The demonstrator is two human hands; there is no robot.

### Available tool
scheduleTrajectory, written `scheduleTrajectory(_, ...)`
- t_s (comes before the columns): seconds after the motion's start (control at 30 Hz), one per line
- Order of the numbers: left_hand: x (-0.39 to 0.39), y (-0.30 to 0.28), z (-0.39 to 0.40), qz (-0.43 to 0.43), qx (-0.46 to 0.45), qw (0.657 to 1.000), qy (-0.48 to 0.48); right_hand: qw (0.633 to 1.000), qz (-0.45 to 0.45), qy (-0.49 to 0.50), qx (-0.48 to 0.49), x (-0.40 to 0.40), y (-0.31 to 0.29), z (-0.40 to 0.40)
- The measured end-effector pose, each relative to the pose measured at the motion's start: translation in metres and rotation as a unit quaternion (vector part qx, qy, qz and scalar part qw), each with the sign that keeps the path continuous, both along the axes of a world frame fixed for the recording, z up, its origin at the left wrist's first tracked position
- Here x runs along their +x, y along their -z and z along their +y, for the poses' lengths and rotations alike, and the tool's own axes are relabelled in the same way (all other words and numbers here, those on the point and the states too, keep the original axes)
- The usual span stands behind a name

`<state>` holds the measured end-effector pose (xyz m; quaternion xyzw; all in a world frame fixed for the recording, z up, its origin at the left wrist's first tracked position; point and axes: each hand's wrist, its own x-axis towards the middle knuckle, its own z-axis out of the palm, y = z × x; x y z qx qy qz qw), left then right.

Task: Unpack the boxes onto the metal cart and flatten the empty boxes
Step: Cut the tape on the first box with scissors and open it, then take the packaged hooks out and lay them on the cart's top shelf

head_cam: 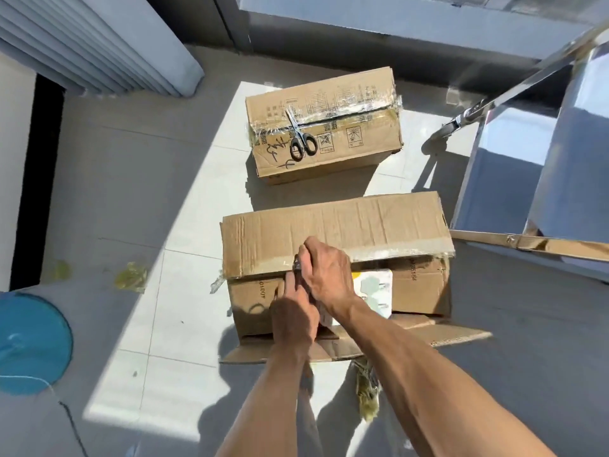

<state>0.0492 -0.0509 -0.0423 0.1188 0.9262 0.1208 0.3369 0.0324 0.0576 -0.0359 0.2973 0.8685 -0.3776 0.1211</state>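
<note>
The near cardboard box [421, 288] stands on the floor with its front flap folded out flat and its far flap [346, 225] lying over the top. My right hand [326, 275] curls its fingers over the taped edge of that far flap near the middle. A small dark metallic thing shows at its fingertips. My left hand [293, 313] reaches into the gap just below it, its fingers hidden under the right hand. A white packet [375, 291] shows inside the box. A second, taped box [329, 127] stands behind, with black-handled scissors [301, 140] on top.
The shiny metal cart [534, 179] stands to the right of both boxes, its lower rail close to the near box's right corner. Crumpled tape scraps [131, 277] lie on the tiled floor at left and near my feet. A blue round object [29, 341] sits at far left.
</note>
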Motion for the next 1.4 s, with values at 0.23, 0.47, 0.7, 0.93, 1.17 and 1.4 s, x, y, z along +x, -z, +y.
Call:
scheduleTrajectory(0.23,-0.041,-0.014,0.034,0.154,0.020,0.988,-0.002,0.989,-0.080,-0.073,0.098,0.074,0.016,0.024)
scheduleTrajectory(0.47,-0.116,-0.022,0.090,0.149,0.029,0.986,-0.068,0.896,-0.300,-0.252,0.210,0.092,0.043,0.108)
scheduleTrajectory(0.7,-0.125,-0.001,0.101,0.059,-0.056,0.997,0.007,0.821,-0.258,-0.441,0.254,0.049,0.048,0.129)
scheduleTrajectory(0.93,-0.064,0.002,0.091,0.153,-0.082,0.985,0.020,0.764,-0.308,-0.511,0.245,0.044,0.029,0.100)
scheduleTrajectory(1.17,-0.020,0.011,0.077,0.057,-0.084,0.989,0.110,0.774,-0.354,-0.468,0.236,0.058,0.029,0.089)
scheduleTrajectory(1.4,-0.013,0.022,0.054,0.015,-0.146,0.974,0.173,0.714,-0.461,-0.457,0.262,0.039,0.039,0.043)
